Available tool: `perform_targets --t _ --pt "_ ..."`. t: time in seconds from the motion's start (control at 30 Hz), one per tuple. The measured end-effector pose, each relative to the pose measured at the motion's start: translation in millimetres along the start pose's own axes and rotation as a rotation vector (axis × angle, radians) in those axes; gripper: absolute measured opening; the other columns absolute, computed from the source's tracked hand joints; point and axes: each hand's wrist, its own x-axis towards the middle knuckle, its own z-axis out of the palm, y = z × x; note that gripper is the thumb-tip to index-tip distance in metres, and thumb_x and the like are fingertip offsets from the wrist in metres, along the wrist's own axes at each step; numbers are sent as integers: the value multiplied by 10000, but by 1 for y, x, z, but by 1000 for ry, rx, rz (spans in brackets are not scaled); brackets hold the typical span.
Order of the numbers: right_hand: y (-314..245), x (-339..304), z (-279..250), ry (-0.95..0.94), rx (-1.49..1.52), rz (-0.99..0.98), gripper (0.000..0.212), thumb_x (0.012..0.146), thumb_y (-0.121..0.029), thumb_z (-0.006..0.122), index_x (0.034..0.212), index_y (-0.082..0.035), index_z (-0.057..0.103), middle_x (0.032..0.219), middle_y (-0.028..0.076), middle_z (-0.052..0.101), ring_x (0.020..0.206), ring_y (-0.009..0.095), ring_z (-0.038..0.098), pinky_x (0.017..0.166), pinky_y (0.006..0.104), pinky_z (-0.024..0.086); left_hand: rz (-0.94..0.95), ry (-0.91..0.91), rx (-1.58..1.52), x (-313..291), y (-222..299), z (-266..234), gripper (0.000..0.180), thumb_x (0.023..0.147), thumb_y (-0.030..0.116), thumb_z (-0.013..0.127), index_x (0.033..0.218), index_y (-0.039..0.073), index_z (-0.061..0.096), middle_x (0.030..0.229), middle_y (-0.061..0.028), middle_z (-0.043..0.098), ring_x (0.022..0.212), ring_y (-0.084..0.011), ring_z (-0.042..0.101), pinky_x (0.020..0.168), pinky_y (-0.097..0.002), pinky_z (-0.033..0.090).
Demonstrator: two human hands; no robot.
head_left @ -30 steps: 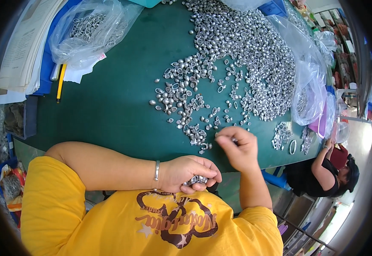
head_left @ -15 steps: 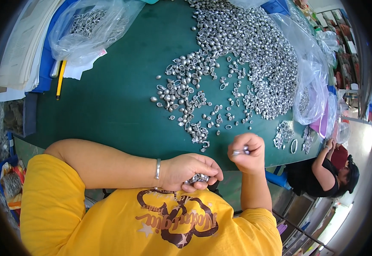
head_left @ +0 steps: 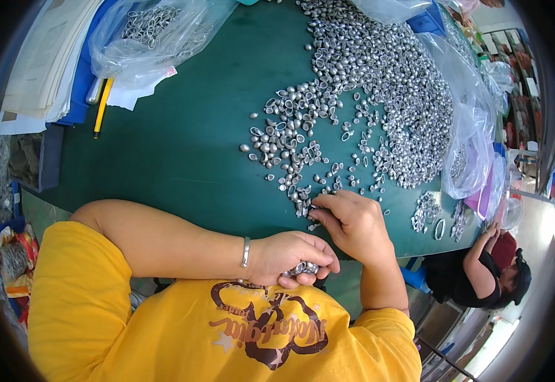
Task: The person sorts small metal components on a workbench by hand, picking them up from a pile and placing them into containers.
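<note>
My left hand is curled, palm partly up, around several small silver metal pieces; some show between its fingers. A metal bangle circles that wrist. At the near end of a trail of loose, hollow, drop-shaped metal pieces, my right hand reaches down to the table. Its thumb and forefinger come together on a small silver piece, mostly covered by the fingertips. A large heap of the same pieces spreads beyond.
The table top is green. At the far left are a clear bag of metal rings, a yellow pencil-like stick and stacked papers. Plastic bags and small metal loops lie right. Another person works there.
My right hand has moved left and forward from the table's near edge to the loose pieces, its fingertips now down among them. The left hand stays curled round its pieces. The view has shifted slightly.
</note>
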Motion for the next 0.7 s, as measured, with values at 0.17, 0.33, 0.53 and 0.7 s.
perform_targets --t 0.17,0.33,0.53,0.7 --pt "8 -3 -4 27 285 167 62 744 -47 641 782 -29 596 639 59 566 509 175 549 453 284 420 2 1 0 0 0 1 185 890 149 472 972 -12 509 793 -59 498 544 -79 426 373 -179 288" --pt "28 -5 -15 -33 1562 626 79 851 -68 524 893 -1 517 616 46 468 421 44 312 357 175 223 1 8 20 0 2 2 189 891 150 469 976 -14 506 794 -64 494 544 -82 423 375 -181 285" --pt "27 -5 -16 -53 1869 610 77 856 -68 502 875 6 506 610 61 448 406 56 308 343 170 228 -8 13 3 -1 2 2 187 898 144 455 985 -15 500 803 -65 492 547 -84 421 379 -182 284" --pt "29 -5 -11 -54 1947 450 144 837 -112 498 795 25 483 636 88 472 404 78 319 335 199 252 -1 4 -5 -1 2 1 183 896 142 458 982 -14 501 804 -59 496 545 -81 424 376 -182 285"
